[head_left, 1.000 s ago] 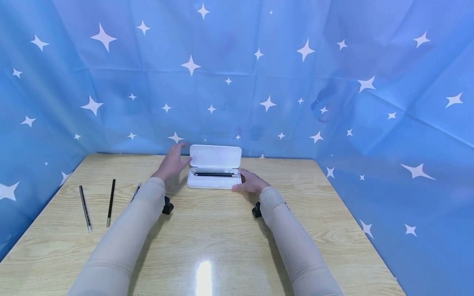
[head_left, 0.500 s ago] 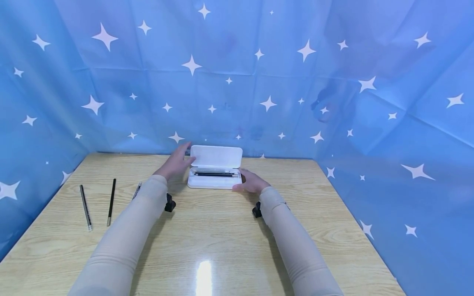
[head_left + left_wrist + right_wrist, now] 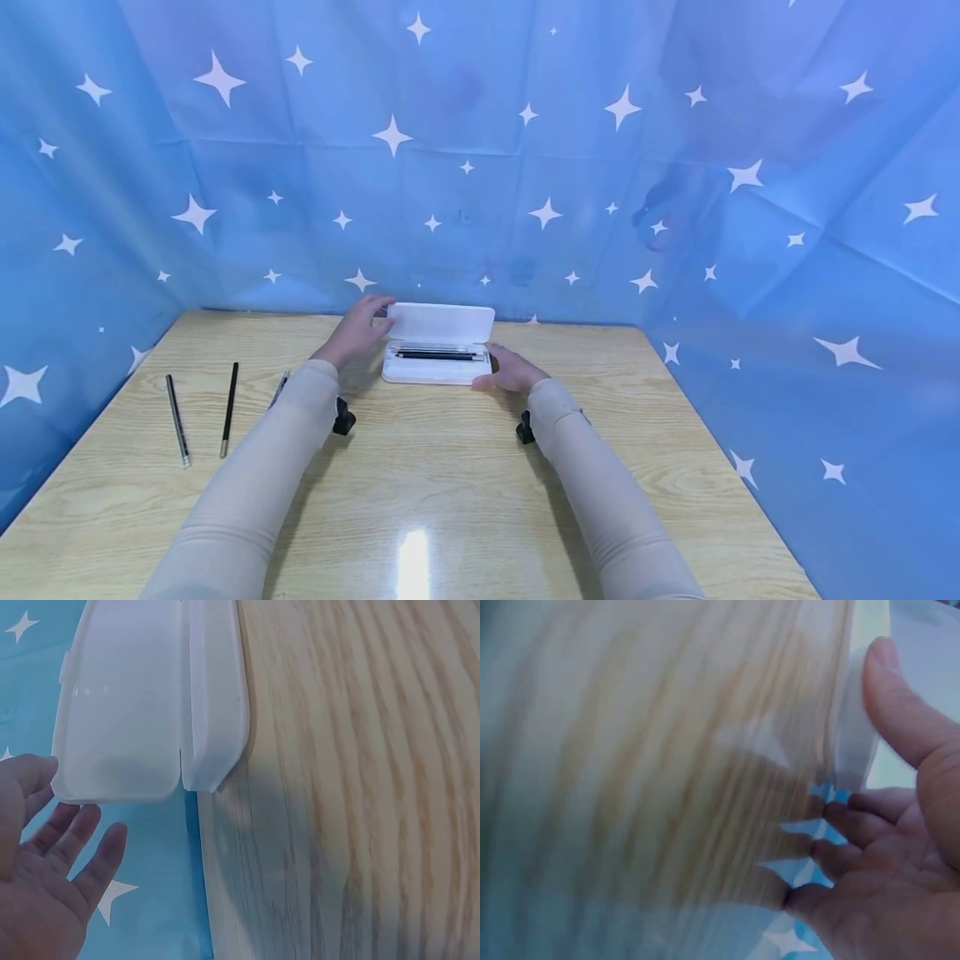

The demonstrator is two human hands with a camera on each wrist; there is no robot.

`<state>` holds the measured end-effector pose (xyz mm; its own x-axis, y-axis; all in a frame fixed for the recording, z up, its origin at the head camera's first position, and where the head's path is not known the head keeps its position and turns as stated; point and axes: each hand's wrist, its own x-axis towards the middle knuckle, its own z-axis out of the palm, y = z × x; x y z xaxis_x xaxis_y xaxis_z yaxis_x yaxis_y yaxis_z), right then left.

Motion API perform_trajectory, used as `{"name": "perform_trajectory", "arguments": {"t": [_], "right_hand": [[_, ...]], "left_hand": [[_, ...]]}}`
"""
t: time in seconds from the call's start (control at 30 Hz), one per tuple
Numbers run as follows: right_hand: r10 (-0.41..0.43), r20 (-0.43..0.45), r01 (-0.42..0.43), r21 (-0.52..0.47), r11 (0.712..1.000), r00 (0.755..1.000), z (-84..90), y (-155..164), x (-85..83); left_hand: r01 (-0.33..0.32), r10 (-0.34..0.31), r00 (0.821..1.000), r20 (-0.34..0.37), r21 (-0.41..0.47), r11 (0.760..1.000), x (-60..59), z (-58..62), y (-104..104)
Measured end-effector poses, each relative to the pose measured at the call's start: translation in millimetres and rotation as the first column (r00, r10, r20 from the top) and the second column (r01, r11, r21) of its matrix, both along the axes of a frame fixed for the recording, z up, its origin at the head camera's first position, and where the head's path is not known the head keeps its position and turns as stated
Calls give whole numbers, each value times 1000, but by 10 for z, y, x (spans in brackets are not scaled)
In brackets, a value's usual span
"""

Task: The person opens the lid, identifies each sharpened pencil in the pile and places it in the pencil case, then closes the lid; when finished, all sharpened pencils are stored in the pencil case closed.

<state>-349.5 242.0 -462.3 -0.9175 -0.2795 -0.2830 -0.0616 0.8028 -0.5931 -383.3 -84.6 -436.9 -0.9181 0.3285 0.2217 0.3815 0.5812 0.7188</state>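
Note:
A white pencil case (image 3: 437, 372) lies open at the far middle of the wooden table (image 3: 450, 483), with dark pens (image 3: 437, 355) in its base. Its lid (image 3: 442, 322) stands tilted up behind the base. My left hand (image 3: 358, 330) has straight fingers at the lid's upper left corner. In the left wrist view the lid (image 3: 120, 697) shows from behind and the left hand (image 3: 45, 877) is spread, thumb at the lid's edge. My right hand (image 3: 508, 368) rests against the base's right front corner. In the right wrist view its thumb (image 3: 900, 712) lies on the case wall (image 3: 851, 727).
Two dark pens (image 3: 177, 407) (image 3: 228, 408) lie at the table's left side, and a third pen (image 3: 276, 387) is partly hidden by my left sleeve. A blue star-patterned cloth (image 3: 525, 167) walls in the back and both sides of the table.
My left hand has moved right onto the lid's upper left corner, and the lid has tipped a little forward and lower. The right hand has stayed at the base.

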Motion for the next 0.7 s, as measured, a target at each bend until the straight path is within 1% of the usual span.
{"name": "perform_trajectory", "arguments": {"t": [0.17, 0.23, 0.3, 0.33, 0.4, 0.47, 0.5, 0.57, 0.7], "right_hand": [[37, 16, -36, -50, 998, 999, 52, -2, -34], [18, 20, -17, -64, 998, 1000, 87, 9, -40], [-29, -3, 29, -75, 997, 1000, 121, 22, -52], [-60, -29, 58, -90, 994, 998, 143, 21, -59], [-109, -112, 96, -122, 988, 988, 185, 8, -80], [-131, -208, 102, -145, 984, 969, 229, -14, -97], [-132, -254, 96, -151, 984, 958, 252, -28, -101], [-117, -328, 79, -128, 989, 937, 285, -48, -108], [-95, -405, 66, -85, 994, 909, 327, -65, -99]], "left_hand": [[26, -26, 999, -19, 18, 999, -3, -19, -37], [42, -41, 999, -20, 25, 999, -2, -21, -44], [52, -52, 998, -22, 30, 998, 1, -24, -46], [55, -54, 998, -22, 28, 998, 5, -23, -48], [50, -50, 999, -22, 30, 998, 15, -17, -54], [43, -43, 999, -25, 30, 999, 23, -11, -60], [41, -40, 999, -26, 29, 999, 26, -9, -63], [39, -38, 999, -29, 30, 999, 24, -8, -68], [49, -49, 998, -34, 27, 998, 11, -13, -70]]}}
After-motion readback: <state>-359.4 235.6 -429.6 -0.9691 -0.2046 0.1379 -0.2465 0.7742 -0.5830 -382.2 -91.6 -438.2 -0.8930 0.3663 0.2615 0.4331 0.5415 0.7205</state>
